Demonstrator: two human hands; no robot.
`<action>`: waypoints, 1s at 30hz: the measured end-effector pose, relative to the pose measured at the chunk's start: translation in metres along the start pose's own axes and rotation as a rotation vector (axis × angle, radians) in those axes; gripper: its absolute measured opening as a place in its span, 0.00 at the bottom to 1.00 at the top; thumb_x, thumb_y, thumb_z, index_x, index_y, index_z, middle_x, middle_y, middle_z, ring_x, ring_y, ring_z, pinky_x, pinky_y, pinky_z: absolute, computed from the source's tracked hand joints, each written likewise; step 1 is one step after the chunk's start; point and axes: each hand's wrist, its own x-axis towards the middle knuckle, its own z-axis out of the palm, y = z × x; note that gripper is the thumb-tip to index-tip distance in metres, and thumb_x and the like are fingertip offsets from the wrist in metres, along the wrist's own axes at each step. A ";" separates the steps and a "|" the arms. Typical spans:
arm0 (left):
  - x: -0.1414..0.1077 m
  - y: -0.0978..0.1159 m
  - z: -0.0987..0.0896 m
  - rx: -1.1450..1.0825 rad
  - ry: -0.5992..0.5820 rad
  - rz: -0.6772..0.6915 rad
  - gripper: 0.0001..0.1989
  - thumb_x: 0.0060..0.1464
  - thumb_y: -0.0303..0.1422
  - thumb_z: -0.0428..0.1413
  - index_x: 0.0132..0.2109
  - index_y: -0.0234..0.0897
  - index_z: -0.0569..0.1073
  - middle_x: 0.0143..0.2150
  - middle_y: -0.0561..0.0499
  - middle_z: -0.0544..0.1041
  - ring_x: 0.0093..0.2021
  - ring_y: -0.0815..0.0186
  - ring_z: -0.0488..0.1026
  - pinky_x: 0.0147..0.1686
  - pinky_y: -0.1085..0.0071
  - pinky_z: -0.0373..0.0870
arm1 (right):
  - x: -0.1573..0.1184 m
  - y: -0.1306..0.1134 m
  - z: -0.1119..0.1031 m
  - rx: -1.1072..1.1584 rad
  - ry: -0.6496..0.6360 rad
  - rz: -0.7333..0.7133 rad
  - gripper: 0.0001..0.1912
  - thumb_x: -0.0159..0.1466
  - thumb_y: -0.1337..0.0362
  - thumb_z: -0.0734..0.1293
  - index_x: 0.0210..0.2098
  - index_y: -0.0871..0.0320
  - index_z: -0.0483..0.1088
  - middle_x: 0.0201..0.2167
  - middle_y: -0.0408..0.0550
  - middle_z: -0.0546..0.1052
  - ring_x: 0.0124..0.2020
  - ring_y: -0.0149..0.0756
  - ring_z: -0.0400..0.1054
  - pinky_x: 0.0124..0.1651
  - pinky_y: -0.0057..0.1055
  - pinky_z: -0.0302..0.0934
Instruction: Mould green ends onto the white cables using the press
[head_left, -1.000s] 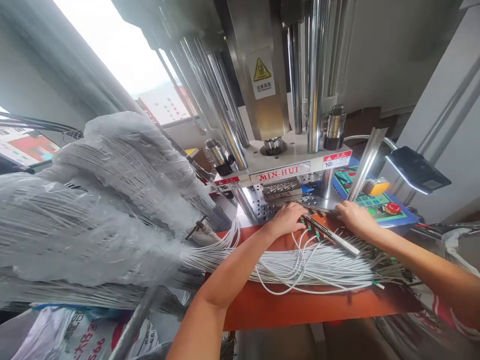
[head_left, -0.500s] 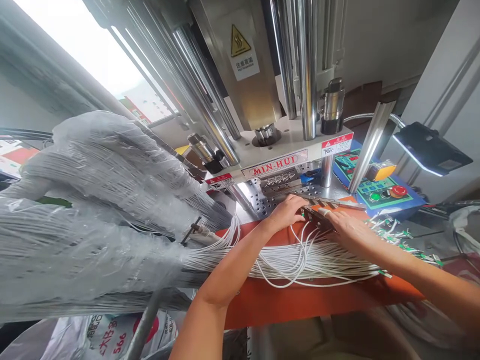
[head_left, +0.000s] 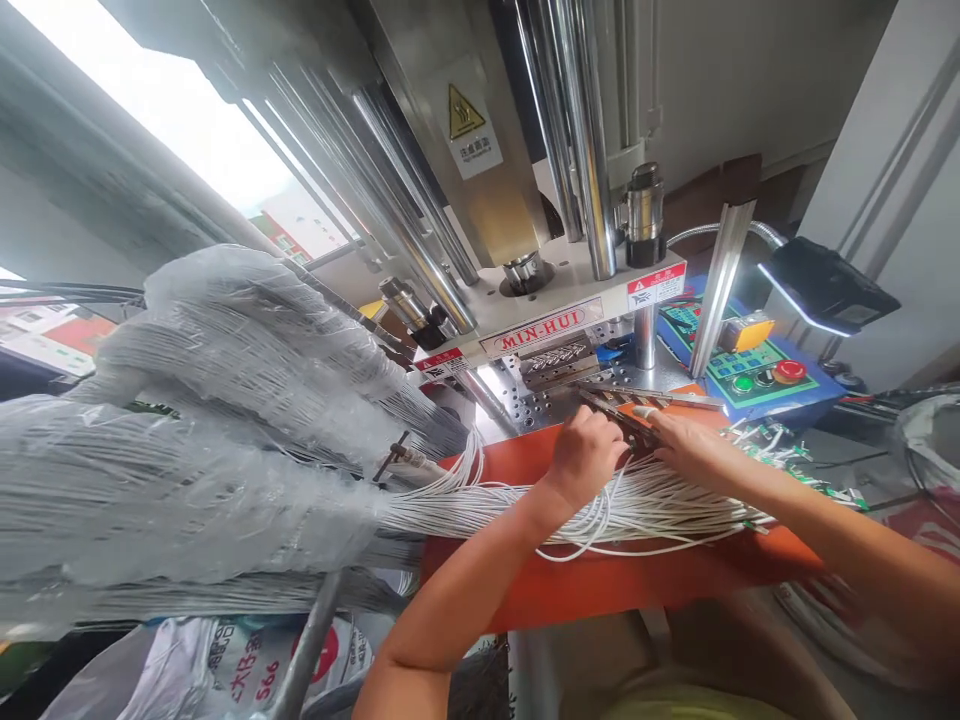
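— Orange matting [head_left: 645,585] under you, and your toothed metal strip [head_left: 611,412] lies at its far edge, just in front of the perforated steel bed [head_left: 525,402] of the press [head_left: 544,300]. Is that a good spot to work from?

— Good enough, yes. Your right hand [head_left: 697,445] lies long and nearly straight along the strip, its fingers [head_left: 664,428] close together, so press with the flat of them rather than the tips.

— And your left hand [head_left: 589,460]?

— Curled and bunched at the strip's near end. Whether you're pinching the strip or only steadying it can't be told from here, since your knuckles [head_left: 589,430] hide the grip. Either way, hold firmly and don't twist.

— What about the white wires [head_left: 660,510]?

— They fan back from the strip across the mat towards the plastic-wrapped cable bundle [head_left: 187,430]. Give them slack, because a tug from behind would pull the strip out of square.

— And the loose loops [head_left: 577,548] below your left hand?

— Ease them away from the teeth. Your eyes belong on the strip's line against the steel die block [head_left: 559,362], not on the red emergency stop [head_left: 789,372] off to your right.
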 end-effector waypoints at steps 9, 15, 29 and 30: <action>-0.009 0.043 0.028 0.265 -0.195 -0.133 0.07 0.56 0.25 0.53 0.33 0.34 0.77 0.35 0.43 0.75 0.44 0.55 0.67 0.42 0.58 0.68 | 0.000 0.003 0.008 0.037 0.063 0.029 0.33 0.56 0.72 0.64 0.61 0.53 0.58 0.51 0.54 0.73 0.51 0.44 0.68 0.51 0.38 0.62; -0.018 0.045 0.020 0.031 0.006 -0.119 0.05 0.60 0.27 0.51 0.39 0.38 0.72 0.37 0.48 0.75 0.43 0.60 0.69 0.45 0.63 0.70 | -0.003 0.006 0.005 0.111 0.045 0.024 0.32 0.56 0.72 0.63 0.60 0.52 0.58 0.50 0.53 0.74 0.50 0.43 0.69 0.50 0.37 0.61; -0.022 0.035 0.041 -0.333 0.115 -0.149 0.04 0.54 0.26 0.58 0.38 0.38 0.75 0.36 0.51 0.79 0.39 0.63 0.75 0.42 0.66 0.73 | -0.008 0.011 0.002 0.167 0.033 0.007 0.29 0.58 0.70 0.61 0.59 0.51 0.60 0.50 0.50 0.75 0.49 0.42 0.70 0.50 0.35 0.62; -0.022 0.035 0.041 -0.334 0.117 -0.148 0.03 0.55 0.26 0.58 0.37 0.38 0.75 0.35 0.51 0.79 0.38 0.64 0.75 0.42 0.66 0.73 | -0.008 0.011 0.001 0.178 0.024 0.002 0.29 0.58 0.70 0.61 0.59 0.51 0.60 0.49 0.50 0.75 0.48 0.42 0.70 0.50 0.35 0.62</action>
